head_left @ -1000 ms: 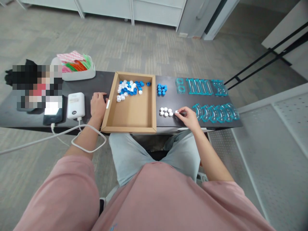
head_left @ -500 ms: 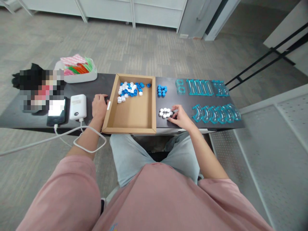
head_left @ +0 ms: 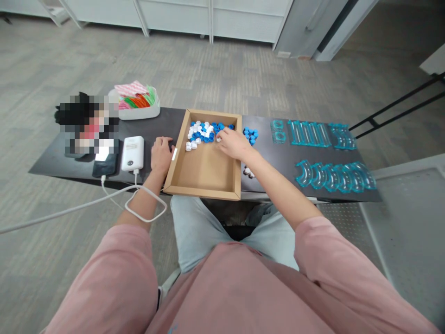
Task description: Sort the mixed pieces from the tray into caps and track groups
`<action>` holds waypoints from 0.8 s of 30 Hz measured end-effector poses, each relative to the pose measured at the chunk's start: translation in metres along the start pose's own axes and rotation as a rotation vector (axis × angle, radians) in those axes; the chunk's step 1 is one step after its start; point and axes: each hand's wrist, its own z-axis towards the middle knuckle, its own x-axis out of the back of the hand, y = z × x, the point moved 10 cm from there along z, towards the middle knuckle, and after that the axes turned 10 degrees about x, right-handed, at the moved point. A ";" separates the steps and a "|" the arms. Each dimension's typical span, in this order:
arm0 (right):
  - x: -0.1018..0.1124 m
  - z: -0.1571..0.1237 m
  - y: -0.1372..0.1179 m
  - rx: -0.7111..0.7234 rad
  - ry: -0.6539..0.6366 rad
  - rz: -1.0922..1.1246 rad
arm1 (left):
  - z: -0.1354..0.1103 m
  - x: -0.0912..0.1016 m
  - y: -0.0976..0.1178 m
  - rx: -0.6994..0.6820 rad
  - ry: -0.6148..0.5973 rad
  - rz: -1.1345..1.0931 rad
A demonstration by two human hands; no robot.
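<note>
"Starting nearest you, what's there?"

"My soft pink sleeves [head_left: 114, 273]. Past them is a shallow cardboard box [head_left: 205, 190] with a plain brown floor, on the matte black table [head_left: 278, 157]. My left hand [head_left: 162, 155] lies on the table against the box's left wall, with its fingers loosely bent and clasping nothing. A smooth white power bank [head_left: 132, 153] with rounded corners is just beside it, and its cable [head_left: 146, 204] loops off the edge."

"And the other hand?"

"My right hand [head_left: 233, 144] reaches across the box to the heap of little caps [head_left: 203, 132]. They are small faceted plastic, blue and white, bunched at the far wall. My fingertips touch the heap's right edge, but I cannot tell whether they pinch one. A few white caps [head_left: 248, 172] peek from under my forearm, and a blue cluster [head_left: 251, 134] sits just outside the box. Farther right, clear teal curved pieces [head_left: 335, 175] lie in a row, with straight ones [head_left: 309, 133] behind them."
</note>
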 end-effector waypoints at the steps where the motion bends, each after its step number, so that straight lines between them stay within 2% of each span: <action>1: -0.010 0.014 0.005 -0.005 -0.029 -0.033 | -0.001 0.000 0.001 -0.005 0.001 0.000; 4: -0.033 0.037 0.014 -0.013 -0.088 -0.058 | -0.003 0.002 0.003 -0.017 0.005 -0.009; 7: -0.039 0.037 0.011 -0.002 -0.104 -0.010 | -0.004 0.003 0.004 -0.014 0.008 -0.018; 9: -0.032 0.031 0.006 0.016 -0.078 0.060 | -0.004 0.003 0.004 -0.009 0.006 -0.017; 12: -0.004 0.015 0.002 0.050 0.023 0.208 | -0.003 0.003 0.004 -0.006 -0.010 -0.006; 15: 0.038 -0.016 0.013 0.052 0.161 0.306 | -0.003 0.001 0.004 -0.002 -0.038 0.012; 17: 0.065 -0.045 0.029 0.010 0.253 0.337 | -0.003 0.001 0.004 -0.002 -0.048 0.016; 19: 0.082 -0.078 0.050 -0.062 0.320 0.371 | -0.003 0.002 0.004 -0.002 -0.042 0.009; 21: 0.087 -0.109 0.073 -0.153 0.357 0.405 | -0.003 0.004 0.004 0.001 -0.025 0.000; 24: 0.070 -0.149 0.104 -0.291 0.357 0.444 | -0.004 0.004 0.003 0.003 -0.010 -0.007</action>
